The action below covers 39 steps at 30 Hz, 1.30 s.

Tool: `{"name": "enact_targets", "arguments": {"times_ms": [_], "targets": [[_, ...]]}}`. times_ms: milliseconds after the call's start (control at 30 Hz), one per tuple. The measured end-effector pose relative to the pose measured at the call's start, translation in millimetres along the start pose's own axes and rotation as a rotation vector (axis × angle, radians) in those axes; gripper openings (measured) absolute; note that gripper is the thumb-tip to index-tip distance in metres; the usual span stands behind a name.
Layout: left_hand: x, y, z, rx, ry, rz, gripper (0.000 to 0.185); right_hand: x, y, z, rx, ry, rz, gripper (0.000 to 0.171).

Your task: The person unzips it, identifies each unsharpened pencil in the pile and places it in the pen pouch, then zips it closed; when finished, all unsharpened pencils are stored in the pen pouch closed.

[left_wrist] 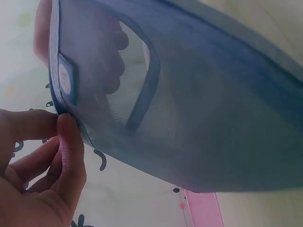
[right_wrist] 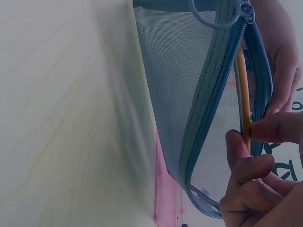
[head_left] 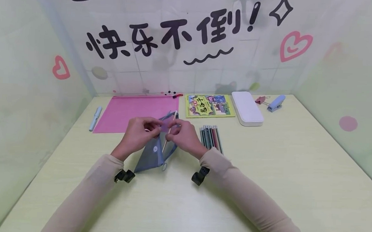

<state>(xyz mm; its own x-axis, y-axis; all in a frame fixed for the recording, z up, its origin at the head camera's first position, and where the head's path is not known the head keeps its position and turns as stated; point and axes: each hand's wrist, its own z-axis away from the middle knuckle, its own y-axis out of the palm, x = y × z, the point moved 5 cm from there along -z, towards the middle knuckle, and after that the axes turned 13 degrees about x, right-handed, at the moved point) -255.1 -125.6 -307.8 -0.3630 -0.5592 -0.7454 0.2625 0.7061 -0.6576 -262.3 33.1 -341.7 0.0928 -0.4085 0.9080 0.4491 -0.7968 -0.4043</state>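
Pale green walls with big black writing and pink hearts stand around a light yellow table point(head_left: 264, 188).

Near the middle of the table, held up a little, is a blue mesh pouch point(head_left: 154, 152). Its zip is open along the top edge, and the zip pull point(right_wrist: 246, 8) sits at one end. The left hand point(head_left: 138, 133) pinches one edge of the pouch between thumb and finger. The right hand point(head_left: 183, 135) pinches a thin pencil point(right_wrist: 242, 90) with thumb and fingertips. In the right wrist view the pencil lies right in the open slot of the pouch.

To do this step well, I think the left hand should keep the mouth of the pouch wide, so the pencil does not catch on the zip teeth. The pencil should go in long and straight, following the line of the slot, not across it. The right hand should let go only when most of the pencil is inside.

Just right of the hands lies a row of pencils point(head_left: 211, 138), side by side. Behind the pouch is a flat pink folder point(head_left: 127, 110). Next to it sit a green book point(head_left: 209, 106) and a white case point(head_left: 247, 108). A blue stapler point(head_left: 276, 102) is in the far right corner, and a pale pen point(head_left: 95, 118) lies at the left.
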Motion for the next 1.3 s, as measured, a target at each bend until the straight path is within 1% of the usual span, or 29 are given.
{"name": "enact_targets", "arguments": {"times_ms": [133, 367, 567, 733, 900, 1100, 1200, 1300], "targets": [[0.5, 1.9, -0.1, -0.005, 0.014, -0.006, 0.02, -1, 2, -1, 0.014, 0.011, -0.011, 0.037], [0.5, 2.8, 0.2, -0.032, 0.025, -0.002, 0.022, -1, 1, -1, -0.025, 0.014, -0.004, 0.037], [3.0, 4.8, 1.9, -0.044, 0.027, -0.009, 0.021, 3, 5, -3, -0.004, -0.005, 0.03, 0.033], [-0.1, 7.2, 2.8, -0.041, 0.046, -0.027, 0.02, 5, 7, -6, 0.021, 0.01, 0.043, 0.029], [-0.8, 6.8, 2.7, -0.032, 0.026, -0.032, 0.02, 5, 4, -6, 0.044, 0.007, 0.072, 0.027], [-0.1, 5.4, 3.1, -0.011, 0.024, -0.008, 0.021, 3, -6, -2, 0.069, -0.005, 0.064, 0.032], [1.9, 3.8, 3.2, -0.015, 0.029, 0.004, 0.021, 1, -17, 3, 0.05, -0.002, 0.076, 0.032], [3.9, 1.3, 3.8, -0.028, 0.03, -0.002, 0.02, -4, -33, 8, 0.022, 0.044, 0.124, 0.029]]}}
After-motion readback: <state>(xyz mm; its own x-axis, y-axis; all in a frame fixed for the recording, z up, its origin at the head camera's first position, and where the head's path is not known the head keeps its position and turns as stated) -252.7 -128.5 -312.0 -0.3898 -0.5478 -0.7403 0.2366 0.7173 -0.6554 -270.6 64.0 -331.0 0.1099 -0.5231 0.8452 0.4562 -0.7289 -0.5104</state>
